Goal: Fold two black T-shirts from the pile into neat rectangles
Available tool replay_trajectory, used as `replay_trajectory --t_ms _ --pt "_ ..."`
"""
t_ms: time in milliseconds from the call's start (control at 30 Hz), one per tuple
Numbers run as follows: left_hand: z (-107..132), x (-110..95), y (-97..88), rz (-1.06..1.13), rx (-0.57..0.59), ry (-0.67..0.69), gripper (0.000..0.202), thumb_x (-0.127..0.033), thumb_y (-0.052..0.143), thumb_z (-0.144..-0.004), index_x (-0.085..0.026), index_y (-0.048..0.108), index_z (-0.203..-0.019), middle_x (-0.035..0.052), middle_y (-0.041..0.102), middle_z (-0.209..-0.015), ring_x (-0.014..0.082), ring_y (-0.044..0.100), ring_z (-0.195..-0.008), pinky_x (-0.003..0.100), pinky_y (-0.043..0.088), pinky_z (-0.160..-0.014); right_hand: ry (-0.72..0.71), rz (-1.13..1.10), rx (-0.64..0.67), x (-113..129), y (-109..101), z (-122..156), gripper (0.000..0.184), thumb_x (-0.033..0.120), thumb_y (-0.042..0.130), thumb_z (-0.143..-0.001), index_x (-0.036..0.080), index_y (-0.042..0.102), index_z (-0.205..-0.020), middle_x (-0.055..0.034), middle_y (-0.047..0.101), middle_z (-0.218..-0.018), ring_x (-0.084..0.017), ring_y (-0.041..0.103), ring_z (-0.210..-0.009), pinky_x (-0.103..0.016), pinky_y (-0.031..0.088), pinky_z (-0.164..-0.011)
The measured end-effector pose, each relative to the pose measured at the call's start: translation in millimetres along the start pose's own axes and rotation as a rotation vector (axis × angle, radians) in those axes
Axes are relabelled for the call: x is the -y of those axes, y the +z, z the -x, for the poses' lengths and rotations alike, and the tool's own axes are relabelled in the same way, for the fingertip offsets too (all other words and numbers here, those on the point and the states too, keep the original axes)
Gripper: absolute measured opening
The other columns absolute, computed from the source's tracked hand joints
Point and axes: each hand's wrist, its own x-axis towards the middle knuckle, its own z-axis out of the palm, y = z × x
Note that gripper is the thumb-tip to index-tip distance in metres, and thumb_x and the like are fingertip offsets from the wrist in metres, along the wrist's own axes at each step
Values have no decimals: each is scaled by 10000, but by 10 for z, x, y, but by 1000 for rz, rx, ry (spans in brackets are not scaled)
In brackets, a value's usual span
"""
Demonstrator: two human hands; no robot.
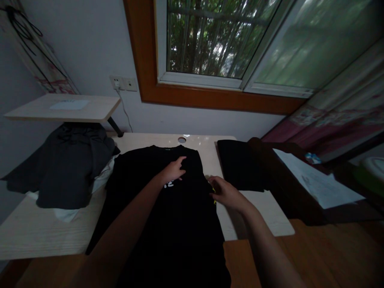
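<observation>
A black T-shirt (180, 224) lies spread out, its collar toward the window and its lower part hanging over the table's near edge. White print shows on its chest, partly covered by my left hand (174, 170). That hand rests over the upper chest with its index finger stretched out and its fingers apart. At the shirt's right edge, my right hand (225, 193) has its fingers and thumb curled around the dark cloth, where a bit of yellow print shows. The fingertips there are partly hidden.
The pale wooden table (54, 236) has a small raised shelf (99, 112) at left, with grey clothing (72, 168) heaped below it. A folded black garment (240, 166) lies to the right. Beyond it, paper sheets (318, 180) rest on a dark surface. A window (210, 44) is behind.
</observation>
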Motion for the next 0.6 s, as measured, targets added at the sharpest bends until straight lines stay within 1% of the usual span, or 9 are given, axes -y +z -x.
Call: replay_trajectory --t_ms 100,167,233,300,367,433,533,600 --pt "33 1 2 77 -3 -75 717 -110 610 -860 -183 374 -1533 70 606 -1098 106 648 -684 248 580 -616 65 40 -28 -16 39 12 248 172 558 -810 214 579 -1053 6 616 -828 -157 578 -710 -271 427 -662" --pt "56 14 -17 46 2 -87 677 -120 604 -869 -182 404 -1512 48 611 -1060 91 638 -647 239 568 -617 54 58 -51 -18 47 24 179 159 529 -813 216 582 -975 2 621 -826 -158 582 -714 -272 423 -670" --pt "84 24 -45 -65 7 -50 633 -137 605 -875 -194 451 -1486 34 626 -1034 99 641 -654 246 558 -644 29 70 -59 -9 45 38 188 149 523 -810 218 586 -973 -8 635 -869 -164 600 -755 -275 437 -706" --pt "120 17 -73 -250 -7 35 619 -147 620 -863 -205 495 -1466 31 651 -1005 138 662 -745 273 553 -729 4 89 -70 12 35 53 222 140 529 -807 223 585 -1005 -18 632 -919 -171 611 -800 -279 451 -737" --pt "162 -12 -88 -447 -33 131 617 -149 624 -850 -218 526 -1455 40 671 -995 183 665 -877 304 536 -839 -26 114 -81 39 22 67 251 128 537 -804 227 583 -1030 -28 612 -968 -172 608 -824 -279 460 -747" --pt "201 -58 -83 -609 -82 183 590 -156 610 -849 -236 564 -1432 66 668 -1061 220 638 -997 336 512 -920 -60 133 -91 57 11 79 262 113 532 -813 231 584 -1042 -37 586 -1010 -167 601 -830 -278 468 -745" --pt "230 -119 -37 -749 -181 225 534 -181 587 -864 -262 614 -1391 99 622 -1210 259 576 -1120 379 495 -978 -127 140 -84 49 1 90 229 88 523 -820 232 590 -985 -39 564 -1008 -170 595 -846 -289 482 -765" --pt "223 -129 9 -768 -211 278 487 -226 578 -895 -274 628 -1377 103 591 -1307 276 530 -1211 405 484 -1012 -156 144 -86 34 -6 92 199 78 533 -811 230 585 -929 -42 561 -989 -185 595 -875 -310 495 -793"
